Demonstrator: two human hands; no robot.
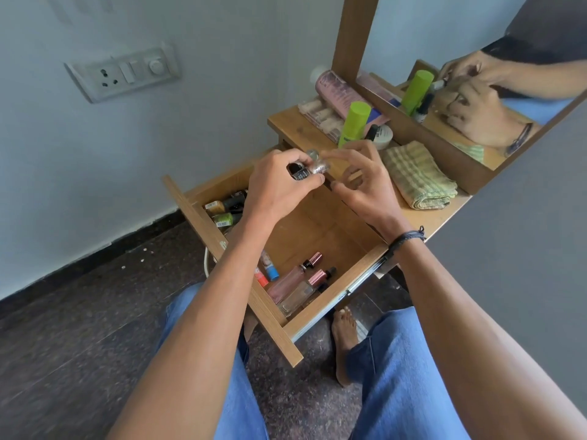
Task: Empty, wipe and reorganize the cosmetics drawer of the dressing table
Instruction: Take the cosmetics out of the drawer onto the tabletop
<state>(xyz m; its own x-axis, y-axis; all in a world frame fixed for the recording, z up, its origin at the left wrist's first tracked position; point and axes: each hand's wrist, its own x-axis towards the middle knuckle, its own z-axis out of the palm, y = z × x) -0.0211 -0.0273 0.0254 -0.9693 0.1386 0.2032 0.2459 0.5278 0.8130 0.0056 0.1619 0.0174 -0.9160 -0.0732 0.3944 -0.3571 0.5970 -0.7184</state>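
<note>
Drawer (317, 228) of pale wood-grain board stands pulled out at the centre of the frame, its bare floor smooth and brown. Above its far edge the left hand (276, 184) grips two small bottles (309, 171), one dark with a black cap and one coated in silver glitter. The right hand (365, 185) is just beside them, fingers spread and loosely bent, the forefinger reaching toward the glittery one; whether it pinches it cannot be told. In the drawer's upper-left corner lie squat polish bottles (220, 212), yellow and green with black caps, partly hidden by the left forearm. At its lower end lie two slim glass perfume bottles (298, 285) with rose-metal collars, and beside them two little tubes (267, 272), red and blue. On the tabletop (444, 212) to the right sits a folded checked cloth (419, 176), soft and ribbed. Behind the hands stand a lime-green cylinder (354, 123) and a white jar (383, 137), with a pink can (340, 93) lying on its side. A wood-framed mirror (508, 100) fills the upper right.
</note>
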